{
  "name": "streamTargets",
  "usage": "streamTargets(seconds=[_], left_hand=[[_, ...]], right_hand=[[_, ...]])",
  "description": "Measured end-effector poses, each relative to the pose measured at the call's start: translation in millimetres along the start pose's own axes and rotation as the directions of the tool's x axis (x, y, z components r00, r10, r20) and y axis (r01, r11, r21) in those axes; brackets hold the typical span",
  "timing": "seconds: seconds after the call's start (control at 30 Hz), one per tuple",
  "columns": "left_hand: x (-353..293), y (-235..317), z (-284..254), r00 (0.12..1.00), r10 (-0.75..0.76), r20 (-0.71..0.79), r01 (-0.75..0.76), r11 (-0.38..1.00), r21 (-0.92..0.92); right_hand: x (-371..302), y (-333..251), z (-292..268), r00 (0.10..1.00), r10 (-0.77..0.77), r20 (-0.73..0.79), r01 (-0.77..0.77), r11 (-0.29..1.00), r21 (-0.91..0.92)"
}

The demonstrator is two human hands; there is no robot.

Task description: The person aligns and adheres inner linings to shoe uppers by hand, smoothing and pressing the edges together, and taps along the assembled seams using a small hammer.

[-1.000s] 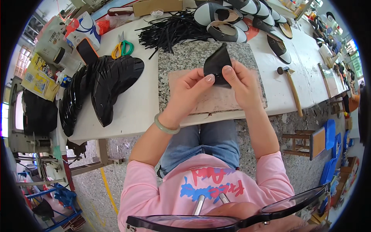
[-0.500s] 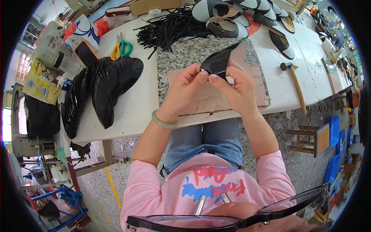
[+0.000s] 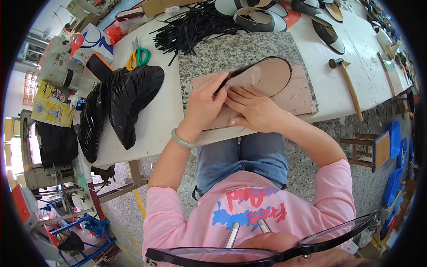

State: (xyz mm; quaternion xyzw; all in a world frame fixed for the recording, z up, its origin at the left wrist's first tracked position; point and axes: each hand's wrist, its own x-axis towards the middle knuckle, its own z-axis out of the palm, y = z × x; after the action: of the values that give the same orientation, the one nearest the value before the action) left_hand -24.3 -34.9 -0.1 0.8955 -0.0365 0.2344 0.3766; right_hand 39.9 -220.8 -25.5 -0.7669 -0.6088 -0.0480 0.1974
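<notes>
On the board lies a sole-shaped insole piece (image 3: 273, 76), its beige face up, with a thin black rim and a paler patch near its middle. My left hand (image 3: 203, 101) grips its left end, the black edge showing between thumb and fingers. Stretched flat, the fingers of my right hand (image 3: 253, 109) press along the near edge, beside the left thumb. My hands cover the left end of the piece. Under it are a pinkish board (image 3: 300, 95) and a speckled stone slab (image 3: 202, 62). To the left, glossy black sole-shaped pieces (image 3: 129, 102) lie in fanned stacks.
Scissors (image 3: 138, 55) with yellow and green handles lie behind the stacks, near a phone (image 3: 98, 66). Black strips (image 3: 191, 29) heap beyond the slab. Black-and-white shoes (image 3: 260, 20) stand at the back. A hammer (image 3: 349, 84) lies at right. A wooden stool (image 3: 367, 149) stands beyond the table edge.
The insole piece, earlier held up and folded with its black side showing, now lies opened out, beige side up. My right hand has turned from pinching it to lying flat.
</notes>
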Motion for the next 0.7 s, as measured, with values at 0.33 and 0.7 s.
streamTargets(seconds=[0.33,0.7], left_hand=[[27,10,2,0.999,-0.011,0.036,0.007,0.995,0.096],[119,-34,-1,0.871,-0.217,0.44,0.072,0.944,0.323]], right_hand=[[-115,124,-87,0.718,0.621,-0.314,-0.506,0.775,0.378],[-156,155,-134,0.306,0.925,-0.227,-0.898,0.359,0.254]])
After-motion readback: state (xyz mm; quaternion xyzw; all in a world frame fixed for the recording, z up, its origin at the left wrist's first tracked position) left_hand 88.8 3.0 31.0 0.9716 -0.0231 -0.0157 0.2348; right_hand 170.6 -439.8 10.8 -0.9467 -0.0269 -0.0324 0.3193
